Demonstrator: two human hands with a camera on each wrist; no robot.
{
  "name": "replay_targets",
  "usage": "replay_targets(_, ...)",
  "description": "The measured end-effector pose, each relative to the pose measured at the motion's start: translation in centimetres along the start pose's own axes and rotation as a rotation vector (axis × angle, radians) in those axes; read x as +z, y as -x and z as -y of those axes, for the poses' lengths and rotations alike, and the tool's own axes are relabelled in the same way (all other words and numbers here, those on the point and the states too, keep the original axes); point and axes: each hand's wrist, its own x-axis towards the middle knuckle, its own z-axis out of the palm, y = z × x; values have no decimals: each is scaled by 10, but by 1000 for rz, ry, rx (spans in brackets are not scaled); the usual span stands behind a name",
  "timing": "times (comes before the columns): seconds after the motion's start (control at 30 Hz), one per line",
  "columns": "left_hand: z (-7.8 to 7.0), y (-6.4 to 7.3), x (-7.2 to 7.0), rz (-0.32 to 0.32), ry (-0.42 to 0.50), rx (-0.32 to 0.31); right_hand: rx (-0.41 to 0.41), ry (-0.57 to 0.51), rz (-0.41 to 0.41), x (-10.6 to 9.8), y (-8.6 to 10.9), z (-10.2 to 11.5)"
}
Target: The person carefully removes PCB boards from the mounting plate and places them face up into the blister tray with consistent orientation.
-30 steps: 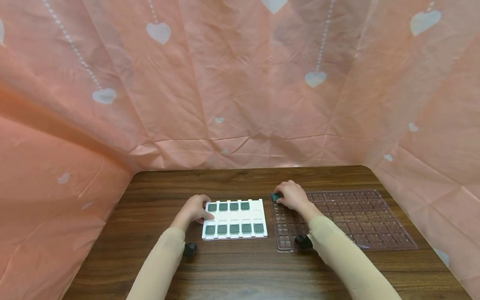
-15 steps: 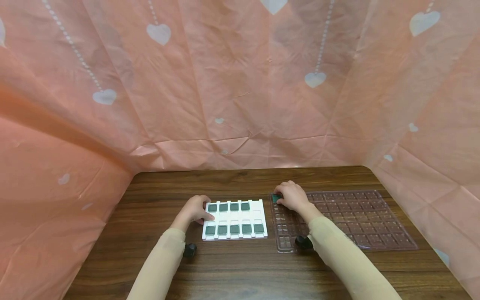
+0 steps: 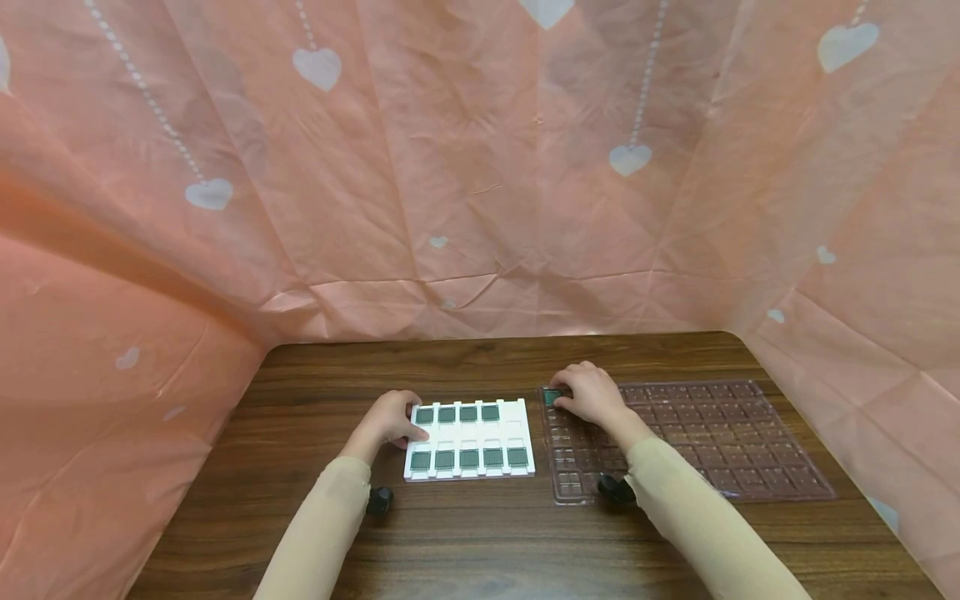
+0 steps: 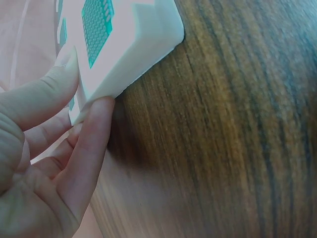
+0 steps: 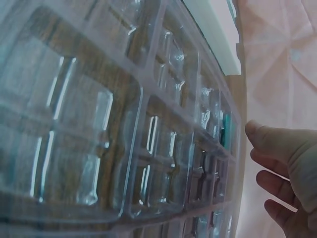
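My left hand [image 3: 390, 417] grips the left edge of a white tray [image 3: 468, 432], thumb on its top and fingers along its side. Green square chips [image 3: 468, 458] with a dotted grid sit in two rows of slots in it; the far row's right-hand slot holds none. To the right lies a clear plastic blister tray [image 3: 712, 433] with many square pockets. One green chip [image 3: 551, 397] lies in its far-left corner pocket. My right hand [image 3: 588, 392] is just right of that chip; in the right wrist view its fingers [image 5: 270, 141] are apart and hold nothing.
Both trays lie on a dark wood-grain table [image 3: 480, 533], with a narrow gap between them. A peach curtain [image 3: 480, 167] with white hearts hangs behind and at both sides. Small black devices [image 3: 380, 500] are at both wrists.
My right hand has let go of the green chip in the clear tray's corner pocket and shifted slightly right. The left hand and white tray have stayed put.
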Motion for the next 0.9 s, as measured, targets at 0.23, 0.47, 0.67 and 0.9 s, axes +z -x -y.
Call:
replay_targets(0.23,0,0,0,2,-5,-4,-15,-18,-71,-4,5,5)
replay_targets(0.47,0,0,1,7,-3,-8,-47,-31,-143,-10,10,12)
replay_targets(0.67,-1,0,1,7,-2,-2,-61,-42,-195,-20,14,21)
replay_targets(0.9,-2,1,0,4,-18,-5,-88,-61,-221,-31,19,31)
